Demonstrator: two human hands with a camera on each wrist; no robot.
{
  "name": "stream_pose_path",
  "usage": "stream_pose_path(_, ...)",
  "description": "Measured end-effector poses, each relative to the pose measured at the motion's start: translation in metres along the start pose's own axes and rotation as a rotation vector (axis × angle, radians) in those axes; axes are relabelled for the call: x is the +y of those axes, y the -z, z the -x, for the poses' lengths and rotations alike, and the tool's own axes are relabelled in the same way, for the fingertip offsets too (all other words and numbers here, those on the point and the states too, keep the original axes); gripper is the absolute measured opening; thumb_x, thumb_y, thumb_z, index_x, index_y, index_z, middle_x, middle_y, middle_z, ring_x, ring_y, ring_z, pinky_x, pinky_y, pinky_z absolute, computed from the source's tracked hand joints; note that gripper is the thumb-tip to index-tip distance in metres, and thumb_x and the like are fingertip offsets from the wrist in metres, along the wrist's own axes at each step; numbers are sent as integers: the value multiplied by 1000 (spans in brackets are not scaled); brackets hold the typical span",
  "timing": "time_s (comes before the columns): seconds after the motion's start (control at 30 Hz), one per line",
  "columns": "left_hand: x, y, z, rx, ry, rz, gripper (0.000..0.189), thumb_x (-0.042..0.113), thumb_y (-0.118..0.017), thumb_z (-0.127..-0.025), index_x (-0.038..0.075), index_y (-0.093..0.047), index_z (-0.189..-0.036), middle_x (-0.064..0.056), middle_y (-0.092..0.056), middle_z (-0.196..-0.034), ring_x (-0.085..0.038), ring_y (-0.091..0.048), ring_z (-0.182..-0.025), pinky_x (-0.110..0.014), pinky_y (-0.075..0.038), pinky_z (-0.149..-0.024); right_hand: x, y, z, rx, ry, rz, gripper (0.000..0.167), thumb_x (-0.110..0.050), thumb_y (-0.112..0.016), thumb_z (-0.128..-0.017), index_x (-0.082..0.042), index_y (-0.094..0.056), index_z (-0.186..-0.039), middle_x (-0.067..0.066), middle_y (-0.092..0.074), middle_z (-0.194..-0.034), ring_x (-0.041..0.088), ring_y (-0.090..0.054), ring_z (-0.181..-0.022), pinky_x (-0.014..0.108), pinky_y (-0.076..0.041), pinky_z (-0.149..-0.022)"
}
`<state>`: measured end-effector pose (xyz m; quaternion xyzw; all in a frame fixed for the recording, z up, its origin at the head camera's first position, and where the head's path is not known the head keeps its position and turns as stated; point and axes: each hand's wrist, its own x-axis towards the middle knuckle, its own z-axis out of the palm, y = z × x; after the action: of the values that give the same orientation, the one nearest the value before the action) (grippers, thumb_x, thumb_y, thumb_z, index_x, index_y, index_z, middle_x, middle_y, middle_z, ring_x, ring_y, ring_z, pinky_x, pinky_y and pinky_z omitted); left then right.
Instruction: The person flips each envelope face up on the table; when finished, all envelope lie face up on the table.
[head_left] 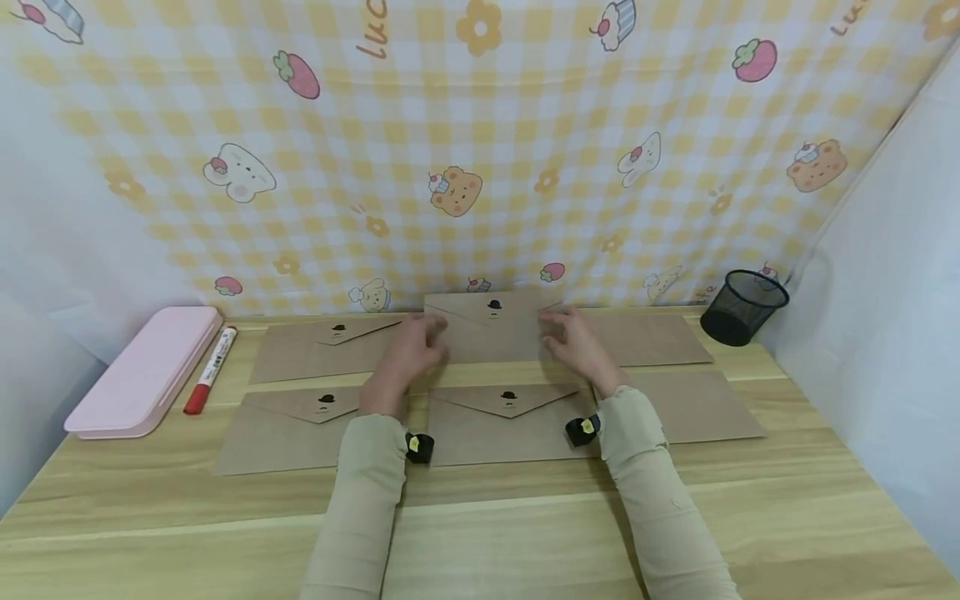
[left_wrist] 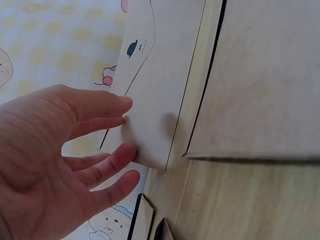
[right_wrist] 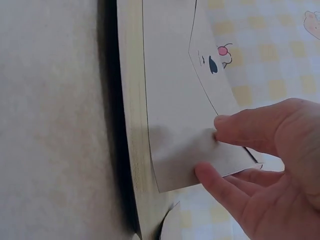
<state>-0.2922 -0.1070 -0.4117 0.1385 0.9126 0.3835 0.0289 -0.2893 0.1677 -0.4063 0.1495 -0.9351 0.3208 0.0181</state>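
A brown paper envelope [head_left: 491, 329] with a hat-and-moustache print on its flap is at the back centre, its top edge overlapping the curtain. My left hand [head_left: 414, 350] is at its left end, fingers spread and loosely bent; in the left wrist view the fingertips [left_wrist: 127, 152] overlap the short edge. At the opposite end is my right hand [head_left: 581, 342], thumb and one finger over the envelope's front in the right wrist view, other fingers partly hidden by its edge. Just in front lies another envelope [head_left: 502, 429], flap side up.
More envelopes lie at the left, a back one [head_left: 315, 354] and a front one [head_left: 281, 433]. Two at the right, back [head_left: 648, 337] and front [head_left: 708, 408], show plain sides. A pink case [head_left: 146, 367], a red-capped marker [head_left: 210, 371] and a tilted black mesh cup [head_left: 744, 308] flank them.
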Motion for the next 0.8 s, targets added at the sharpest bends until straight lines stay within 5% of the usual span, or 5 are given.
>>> stream_pose_path(0.27, 1, -3, 1, -18, -5, -13, 37, 6, -59, -86, -6, -57, -121, -28, -40, -131, -38, -41, -119, -44, -33, -100, 1, -1, 0, -41, 26, 44, 30, 4, -59, -85, 11, -57, -115, 31, -47, -121, 43, -46, -113, 51, -38, -94)
stream_pose_path(0.47, 3, -2, 3, -49, 2, -51, 36, 8, -59, -85, -7, -59, -118, -27, -50, -124, -38, -42, -118, -43, -34, -99, 1, -3, 0, -72, 89, 82, 18, 8, -57, -83, 14, -60, -100, 33, -52, -111, 39, -54, -93, 47, -46, -81)
stream_pose_path(0.8, -1, -5, 2, -99, 52, -75, 35, 12, -58, -86, -5, -61, -117, -22, -52, -126, -37, -31, -129, -42, -25, -106, -3, -8, 1, -179, -5, 87, 24, 1, -57, -88, 13, -61, -109, 40, -31, -133, 49, -40, -118, 52, -39, -92)
